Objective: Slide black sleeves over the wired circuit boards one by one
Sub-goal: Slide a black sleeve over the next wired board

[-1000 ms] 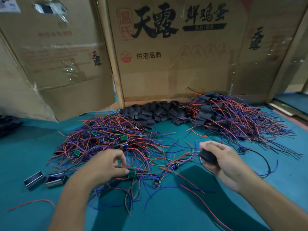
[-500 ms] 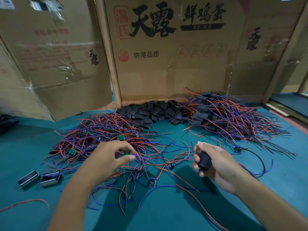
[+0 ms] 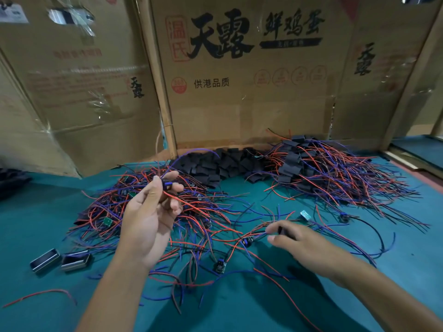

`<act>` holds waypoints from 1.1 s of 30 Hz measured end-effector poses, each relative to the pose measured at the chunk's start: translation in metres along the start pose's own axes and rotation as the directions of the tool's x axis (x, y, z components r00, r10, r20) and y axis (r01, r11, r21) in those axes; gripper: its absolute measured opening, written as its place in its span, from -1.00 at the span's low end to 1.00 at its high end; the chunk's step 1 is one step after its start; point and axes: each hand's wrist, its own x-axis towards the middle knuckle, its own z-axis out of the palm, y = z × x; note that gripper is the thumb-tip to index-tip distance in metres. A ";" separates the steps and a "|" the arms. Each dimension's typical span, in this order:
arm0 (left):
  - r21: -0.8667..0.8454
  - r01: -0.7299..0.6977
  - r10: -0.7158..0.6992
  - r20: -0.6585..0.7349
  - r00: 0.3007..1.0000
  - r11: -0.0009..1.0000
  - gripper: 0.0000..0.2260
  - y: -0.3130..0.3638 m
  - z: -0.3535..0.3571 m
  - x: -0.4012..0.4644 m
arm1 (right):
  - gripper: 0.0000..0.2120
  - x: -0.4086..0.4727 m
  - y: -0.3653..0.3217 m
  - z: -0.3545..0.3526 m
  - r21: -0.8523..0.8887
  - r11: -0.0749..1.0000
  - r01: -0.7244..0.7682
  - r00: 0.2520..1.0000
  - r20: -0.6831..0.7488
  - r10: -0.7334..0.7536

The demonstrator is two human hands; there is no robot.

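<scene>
The left hand (image 3: 149, 219) is raised above the surface (image 3: 239, 307), palm turned toward the camera, thumb and fingertips pinched on a small wired board (image 3: 167, 185). Its red and purple leads trail down and back toward the tangled pile of bare boards (image 3: 115, 207) below. Lifting it this way probably draws the wires free of the tangle and puts the board's end where a sleeve can be fed on.

The right hand (image 3: 293, 238) is low, reaching left over loose wires, knuckles up. Its fingers are curled round something dark, seemingly a black sleeve (image 3: 282, 230), though most of it is hidden. The two hands are well apart, so the sleeve is not yet on the board.

Spare sleeves (image 3: 215, 164) lie heaped at the back against the cardboard (image 3: 239, 111), within reach of either hand. To their right is a pile of sleeved boards (image 3: 311, 166), kept apart from the bare ones, which suggests work moves left to right. Two small metal cases (image 3: 60, 259) sit at the near left.
</scene>
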 end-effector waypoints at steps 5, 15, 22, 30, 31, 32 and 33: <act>-0.081 0.036 -0.036 0.010 0.999 0.996 -0.73 -0.002 0.003 -0.001 | -0.85 -0.001 0.010 -0.004 -0.287 0.948 0.135 0.991 0.028 -0.133; -0.101 0.055 -0.046 0.090 0.995 0.993 -0.72 -0.010 0.008 -0.002 | -0.71 -0.008 -0.003 0.027 0.149 0.946 0.288 0.954 0.035 -0.296; -0.150 0.037 -0.022 0.100 0.995 0.988 -0.73 -0.011 0.012 -0.004 | -0.64 -0.013 -0.007 0.031 0.488 0.858 0.158 0.892 0.301 -0.336; -0.164 0.051 -0.029 0.132 0.991 0.985 -0.72 -0.011 0.014 -0.006 | -0.57 -0.016 -0.013 0.038 0.591 0.799 0.111 0.877 0.319 -0.358; -0.158 0.051 -0.030 0.132 0.991 0.986 -0.72 -0.011 0.014 -0.006 | -0.54 -0.017 -0.013 0.038 0.604 0.790 0.105 0.875 0.321 -0.362; -0.153 0.051 -0.030 0.132 0.991 0.987 -0.72 -0.010 0.015 -0.007 | -0.51 -0.017 -0.014 0.037 0.616 0.781 0.100 0.873 0.322 -0.367; -0.149 0.050 -0.030 0.132 0.991 0.988 -0.72 -0.010 0.015 -0.007 | -0.51 -0.017 -0.014 0.037 0.626 0.774 0.099 0.870 0.324 -0.373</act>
